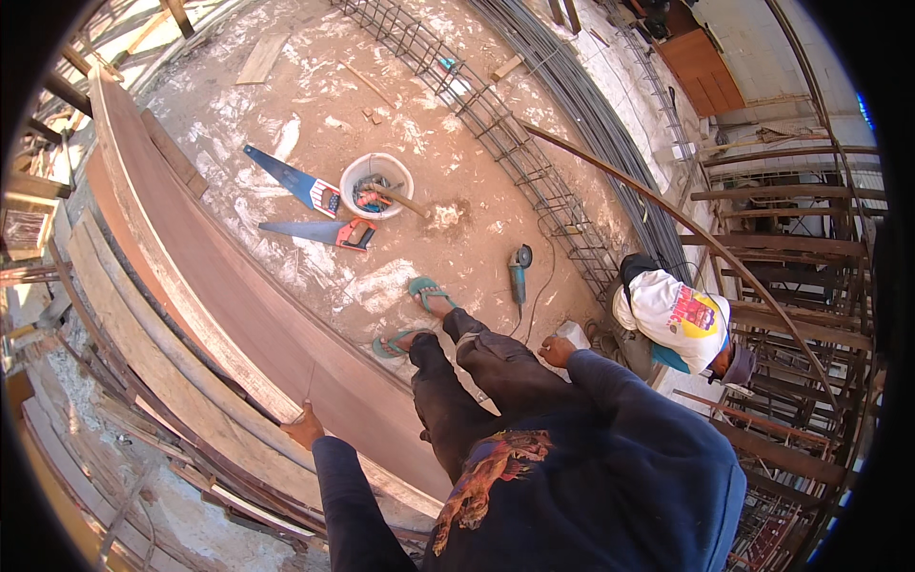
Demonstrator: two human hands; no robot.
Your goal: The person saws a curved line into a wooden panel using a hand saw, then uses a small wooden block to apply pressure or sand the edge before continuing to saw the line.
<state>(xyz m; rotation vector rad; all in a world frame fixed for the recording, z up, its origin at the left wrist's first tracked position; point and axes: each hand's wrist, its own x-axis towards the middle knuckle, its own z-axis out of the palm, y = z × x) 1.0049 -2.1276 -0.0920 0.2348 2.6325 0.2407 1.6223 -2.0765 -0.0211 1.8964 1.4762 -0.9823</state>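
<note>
My left hand (305,427) is closed over the pale top edge of a long plywood form (238,272), its thumb up along the edge. A thin line runs across the board just beyond the thumb. My right hand (557,351) hangs by my right thigh with its fingers curled; whatever may be in it is too small to make out. Behind that hand shows a whitish block-like thing (574,334). Ahead of my sandalled feet, two handsaws, one with a blue blade (281,173) and one with a red handle (355,234), lie beside a white bucket (376,162) holding tools, including one with a wooden handle.
An angle grinder (518,272) with its cord lies on the dusty floor. A rebar cage (505,143) and a bundle of steel bars (610,124) run along the right. A co-worker (675,319) bends down near me on the right. Stacked planks (124,315) lie at the left.
</note>
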